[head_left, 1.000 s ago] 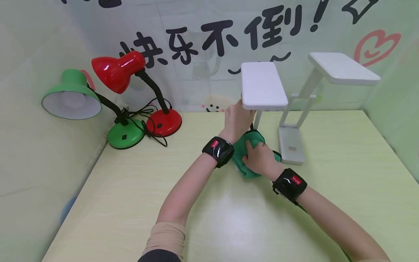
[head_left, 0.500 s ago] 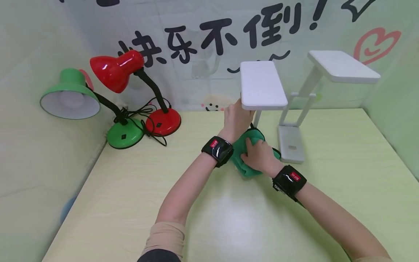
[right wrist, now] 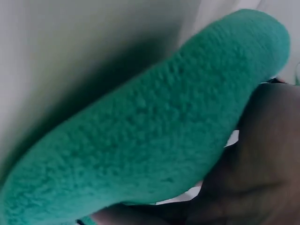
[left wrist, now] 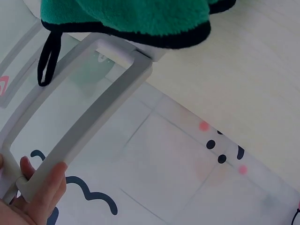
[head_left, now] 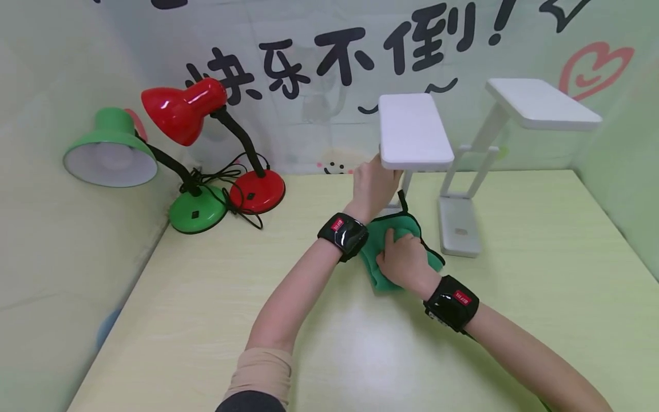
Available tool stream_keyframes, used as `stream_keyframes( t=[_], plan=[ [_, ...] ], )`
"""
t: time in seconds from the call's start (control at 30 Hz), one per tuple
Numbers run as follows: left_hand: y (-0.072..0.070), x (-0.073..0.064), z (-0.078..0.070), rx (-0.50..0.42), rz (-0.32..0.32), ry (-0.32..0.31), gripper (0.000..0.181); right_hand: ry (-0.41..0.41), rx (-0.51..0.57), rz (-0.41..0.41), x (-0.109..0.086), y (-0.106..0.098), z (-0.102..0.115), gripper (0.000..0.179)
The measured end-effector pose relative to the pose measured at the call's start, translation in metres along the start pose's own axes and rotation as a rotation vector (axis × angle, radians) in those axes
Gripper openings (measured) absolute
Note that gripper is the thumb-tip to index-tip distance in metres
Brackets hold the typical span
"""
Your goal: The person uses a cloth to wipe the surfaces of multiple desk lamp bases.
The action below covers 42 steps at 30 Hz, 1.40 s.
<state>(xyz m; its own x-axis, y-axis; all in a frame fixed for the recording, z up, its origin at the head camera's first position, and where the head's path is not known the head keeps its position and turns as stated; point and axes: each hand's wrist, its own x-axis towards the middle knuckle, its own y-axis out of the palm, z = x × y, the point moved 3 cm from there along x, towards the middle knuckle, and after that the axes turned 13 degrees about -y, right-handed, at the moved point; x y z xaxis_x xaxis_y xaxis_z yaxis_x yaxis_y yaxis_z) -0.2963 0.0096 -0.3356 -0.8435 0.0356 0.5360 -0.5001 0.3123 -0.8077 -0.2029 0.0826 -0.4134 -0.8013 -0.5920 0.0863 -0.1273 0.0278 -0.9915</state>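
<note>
My left hand (head_left: pixel 374 186) grips the hinged arm of a white folding desk lamp (head_left: pixel 414 131), just behind its flat head in the head view. Up close in the left wrist view, the fingers (left wrist: pixel 49 192) wrap round the joint of the lamp's two-bar arm (left wrist: pixel 93 117). A green plush cloth (head_left: pixel 372 249) with black edging and a hanging loop covers most of this lamp's base. Over it, my right hand (head_left: pixel 409 262) holds the cloth, its index finger extended on top. In the right wrist view, a thick fold of the cloth (right wrist: pixel 140 136) bulges beside the hand.
A second white folding lamp (head_left: pixel 460 229) stands close to the right of the cloth. At the back left are a red lamp (head_left: pixel 257 191) and a green lamp (head_left: pixel 198 210), their black cords (head_left: pixel 231 197) tangled together. A printed wall (head_left: pixel 319 131) borders the table's rear edge.
My right hand has drawn the cloth slightly toward me, so its black loop and a bit of the lamp's base show behind it. The left hand keeps its grip in place.
</note>
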Motion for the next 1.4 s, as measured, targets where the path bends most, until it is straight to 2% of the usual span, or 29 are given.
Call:
stream_keyframes(
  t=[0.07, 0.2, 0.33, 0.47, 0.57, 0.77, 0.97, 1.1, 1.17, 1.2, 1.27, 1.33, 1.4],
  plan=[
    [-0.001, 0.000, 0.000, 0.003, -0.002, -0.004, 0.031, 0.014, 0.000, 0.036, -0.002, -0.001, 0.003, 0.054],
    [-0.001, 0.000, 0.000, -0.020, 0.013, -0.003, 0.031, 0.029, 0.080, 0.060, 0.002, -0.001, -0.003, 0.057],
    [0.000, 0.000, 0.000, -0.046, 0.017, 0.004, 0.029, 0.045, 0.242, 0.111, 0.013, 0.006, -0.023, 0.062],
    [0.002, -0.001, 0.000, -0.057, 0.016, 0.008, 0.029, 0.098, 0.374, 0.179, 0.020, 0.012, -0.041, 0.066],
    [0.003, -0.003, -0.001, -0.052, 0.026, 0.000, 0.029, 0.096, 0.355, 0.176, 0.016, 0.012, -0.039, 0.065],
    [0.003, -0.003, 0.000, -0.015, 0.021, -0.012, 0.030, 0.017, 0.239, 0.187, 0.001, 0.006, -0.019, 0.063],
    [0.001, -0.003, 0.001, -0.009, -0.009, -0.005, 0.032, 0.044, 0.361, 0.205, -0.003, -0.001, -0.025, 0.067],
    [0.000, -0.003, 0.001, -0.016, -0.019, -0.012, 0.031, 0.004, 0.444, 0.225, -0.003, -0.005, -0.033, 0.070],
    [-0.001, -0.004, 0.001, -0.054, -0.005, -0.025, 0.030, 0.000, 0.486, 0.168, -0.002, -0.012, -0.039, 0.065],
    [-0.001, -0.005, 0.001, -0.087, 0.024, -0.044, 0.032, 0.017, 0.505, 0.110, -0.002, -0.017, -0.044, 0.061],
    [-0.002, -0.010, 0.000, -0.153, 0.103, -0.095, 0.036, 0.062, 0.557, -0.070, -0.001, -0.034, -0.054, 0.056],
    [-0.003, -0.019, -0.003, -0.217, 0.191, -0.169, 0.049, 0.082, 0.621, -0.314, 0.003, -0.056, -0.066, 0.052],
    [-0.004, -0.033, -0.008, -0.066, 0.242, -0.177, 0.063, 0.044, 0.696, -0.534, 0.008, -0.078, -0.075, 0.057]
  ],
)
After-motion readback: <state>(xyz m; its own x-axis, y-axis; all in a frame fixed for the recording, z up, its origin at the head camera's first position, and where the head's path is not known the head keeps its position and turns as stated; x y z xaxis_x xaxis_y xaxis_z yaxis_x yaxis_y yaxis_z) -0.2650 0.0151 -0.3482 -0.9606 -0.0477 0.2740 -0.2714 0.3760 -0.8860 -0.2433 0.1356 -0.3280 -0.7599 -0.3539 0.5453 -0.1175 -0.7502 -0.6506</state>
